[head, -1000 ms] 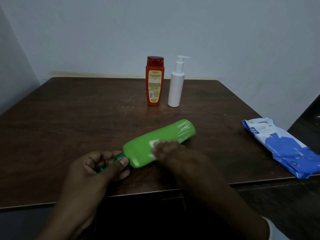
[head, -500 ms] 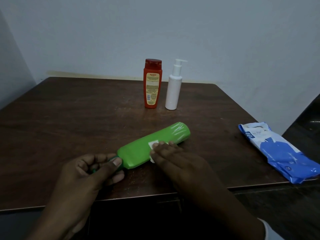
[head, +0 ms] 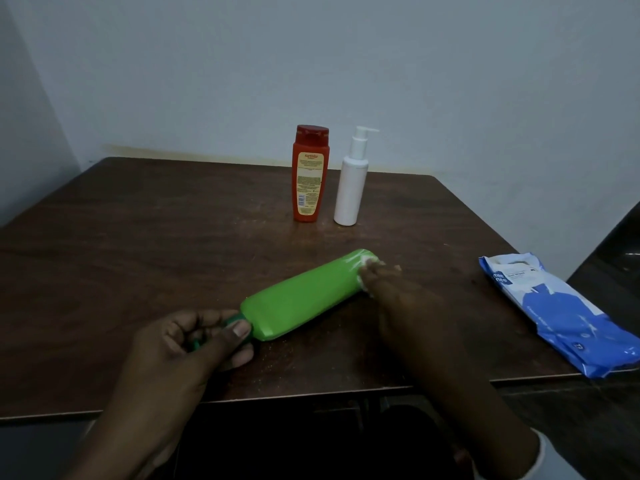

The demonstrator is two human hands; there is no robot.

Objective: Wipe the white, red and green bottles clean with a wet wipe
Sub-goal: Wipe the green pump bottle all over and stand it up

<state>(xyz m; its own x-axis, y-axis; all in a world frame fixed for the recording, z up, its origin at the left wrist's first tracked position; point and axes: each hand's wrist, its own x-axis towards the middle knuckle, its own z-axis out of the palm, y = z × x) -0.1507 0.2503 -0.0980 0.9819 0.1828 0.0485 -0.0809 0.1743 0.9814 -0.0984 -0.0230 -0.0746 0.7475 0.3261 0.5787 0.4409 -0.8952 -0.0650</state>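
The green bottle [head: 304,294] lies on its side on the brown table [head: 138,244], cap toward me. My left hand [head: 194,344] grips its dark green cap between thumb and fingers. My right hand [head: 391,289] presses a white wet wipe [head: 367,268] against the bottle's far end; most of the wipe is hidden under my fingers. The red bottle [head: 310,174] and the white pump bottle [head: 351,185] stand upright side by side at the back of the table, apart from both hands.
A blue and white pack of wet wipes [head: 561,313] lies near the table's right front corner. The table's front edge runs just below my hands. A pale wall stands behind the table.
My right hand has slid the wipe along the green bottle from near the cap end up to the far end. My left hand keeps its grip on the cap.
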